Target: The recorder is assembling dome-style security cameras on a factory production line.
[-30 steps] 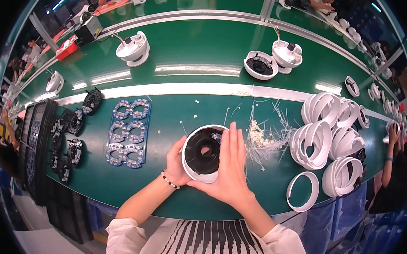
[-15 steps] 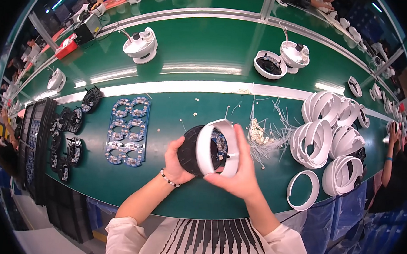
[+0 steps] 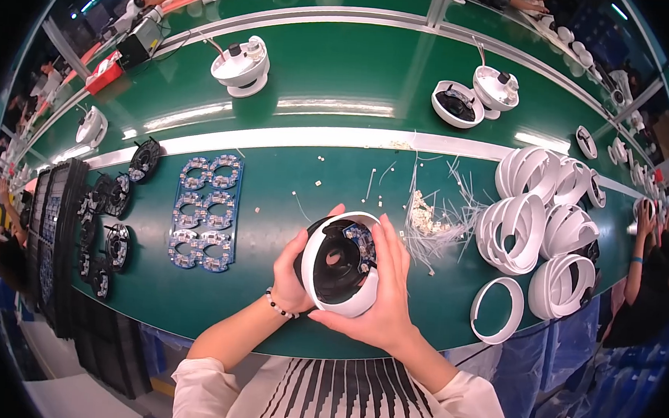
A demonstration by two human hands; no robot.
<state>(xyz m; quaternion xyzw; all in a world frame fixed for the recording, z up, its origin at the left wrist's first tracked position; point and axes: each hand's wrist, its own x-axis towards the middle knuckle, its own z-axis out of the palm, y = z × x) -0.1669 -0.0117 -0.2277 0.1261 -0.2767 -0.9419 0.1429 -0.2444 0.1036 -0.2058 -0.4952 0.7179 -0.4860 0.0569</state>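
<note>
Between my two hands, above the green work table [image 3: 267, 301], is a round black plastic part [image 3: 336, 264] with a blue circuit board [image 3: 360, 243] on its upper right. A white plastic ring [image 3: 311, 258] surrounds it. My left hand [image 3: 291, 271] is wrapped round the left side, with its fingers partly hidden behind the part. My right hand [image 3: 387, 293] grips the white ring from the right, thumb at the bottom and fingers along the side.
Blue circuit board panels [image 3: 205, 213] lie left of my hands, beside several black round parts [image 3: 118, 248] and black trays [image 3: 48, 237]. White rings [image 3: 511, 233] are piled at the right, near scattered white cable ties and connectors [image 3: 426, 218]. White housings [image 3: 240, 67] stand on the conveyor beyond.
The white ring has moved left and now sits around the black part, where before it was tilted in front of it. My hands have come closer together.
</note>
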